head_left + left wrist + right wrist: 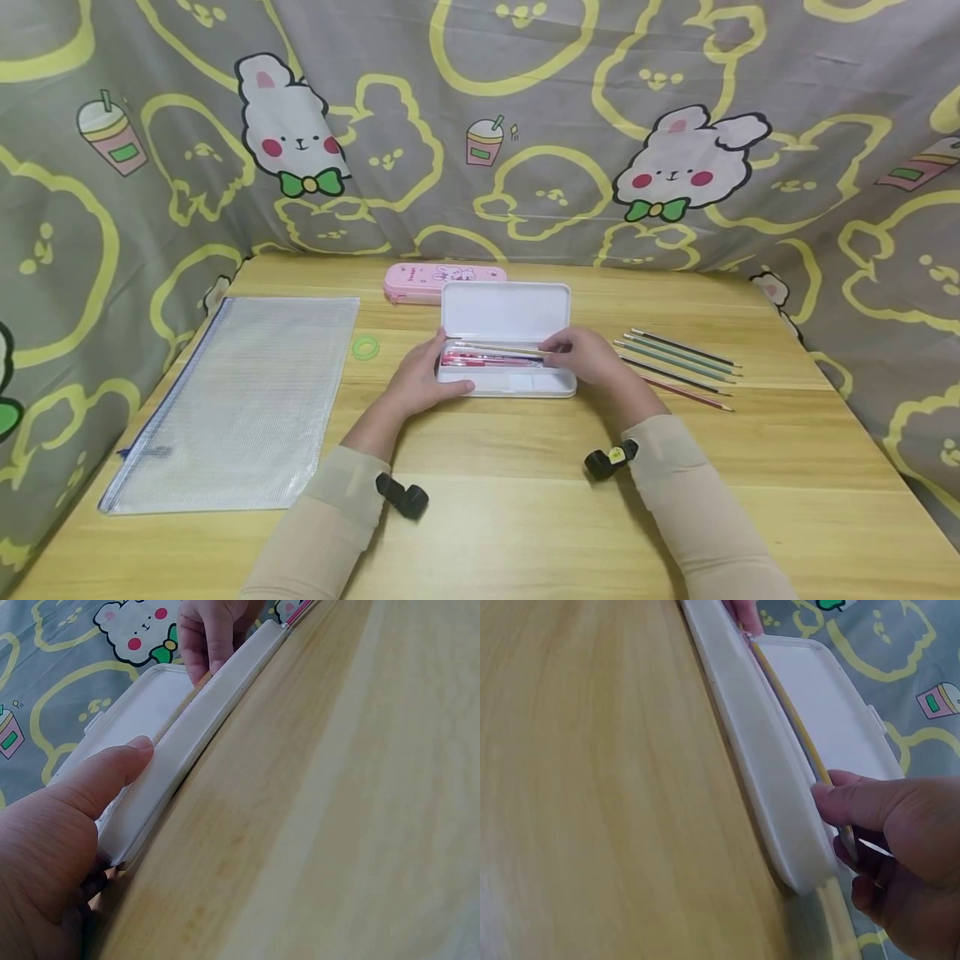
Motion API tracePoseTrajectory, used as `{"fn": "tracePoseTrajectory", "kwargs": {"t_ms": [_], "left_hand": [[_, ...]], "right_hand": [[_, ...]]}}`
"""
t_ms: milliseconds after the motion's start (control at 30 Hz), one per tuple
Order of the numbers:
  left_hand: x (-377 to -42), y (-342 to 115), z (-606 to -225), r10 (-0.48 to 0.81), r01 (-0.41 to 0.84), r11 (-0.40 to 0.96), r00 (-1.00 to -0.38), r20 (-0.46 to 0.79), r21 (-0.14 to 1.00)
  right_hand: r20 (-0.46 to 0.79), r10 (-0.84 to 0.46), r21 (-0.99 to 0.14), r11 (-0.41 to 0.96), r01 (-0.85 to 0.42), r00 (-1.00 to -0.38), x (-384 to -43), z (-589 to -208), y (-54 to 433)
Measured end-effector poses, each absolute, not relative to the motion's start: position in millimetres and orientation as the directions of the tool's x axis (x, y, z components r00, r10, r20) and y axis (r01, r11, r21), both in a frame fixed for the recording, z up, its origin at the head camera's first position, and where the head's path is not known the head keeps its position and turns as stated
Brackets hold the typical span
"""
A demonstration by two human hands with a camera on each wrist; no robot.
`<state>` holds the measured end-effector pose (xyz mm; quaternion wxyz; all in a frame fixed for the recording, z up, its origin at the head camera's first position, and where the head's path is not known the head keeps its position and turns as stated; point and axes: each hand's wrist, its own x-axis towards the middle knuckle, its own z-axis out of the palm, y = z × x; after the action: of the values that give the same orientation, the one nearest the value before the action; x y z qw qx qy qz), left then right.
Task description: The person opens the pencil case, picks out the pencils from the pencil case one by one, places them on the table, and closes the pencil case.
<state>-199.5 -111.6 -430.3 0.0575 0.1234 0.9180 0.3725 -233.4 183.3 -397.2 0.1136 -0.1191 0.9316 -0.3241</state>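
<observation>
A white pencil case (506, 385) lies with its lid (506, 310) raised at the middle of the table. Pink and red pens (480, 361) sit in its back compartment. My left hand (422, 377) grips the case's left end, the thumb (124, 769) over the front rim. Between thumb and fingers, my right hand (588, 354) pinches a yellow pencil (791, 712) near its right end. This pencil stretches lengthwise over the case, above the pens. Whether its far end touches the case, I cannot tell.
Several pencils (675, 360) lie side by side right of the case. Behind it is a pink zippered pencil case (420, 283). A green ring (366, 348) lies to the left, beside a clear mesh zip pouch (247, 400). A patterned curtain (540, 192) borders the table's back.
</observation>
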Motion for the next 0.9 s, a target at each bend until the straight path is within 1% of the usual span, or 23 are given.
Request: {"fn": "tracePoseTrajectory", "kwargs": {"t_ms": [200,367,600,900], "left_hand": [[-199.7,-110.7,-430.0,0.272,0.184,0.694,-0.962,-0.016,0.696],[-199.3,-110.7,-429.5,0.273,0.183,0.689,-0.962,-0.017,0.701],[-199.0,-110.2,-429.3,0.268,0.176,0.693,-0.963,-0.024,0.699],[-198.1,-109.7,-427.2,0.270,0.176,0.695,-0.963,-0.026,0.697]], "right_hand": [[-0.100,-0.293,-0.675,0.722,-0.152,-0.951,-226.2,-388.2,201.5],[-0.055,-0.278,-0.668,0.724,-0.171,-0.959,-219.0,-382.3,224.2],[-0.014,-0.239,-0.620,0.764,-0.179,-0.971,-201.9,-377.4,259.4],[-0.001,-0.167,-0.555,0.820,-0.138,-0.986,-172.9,-377.2,313.0]]}}
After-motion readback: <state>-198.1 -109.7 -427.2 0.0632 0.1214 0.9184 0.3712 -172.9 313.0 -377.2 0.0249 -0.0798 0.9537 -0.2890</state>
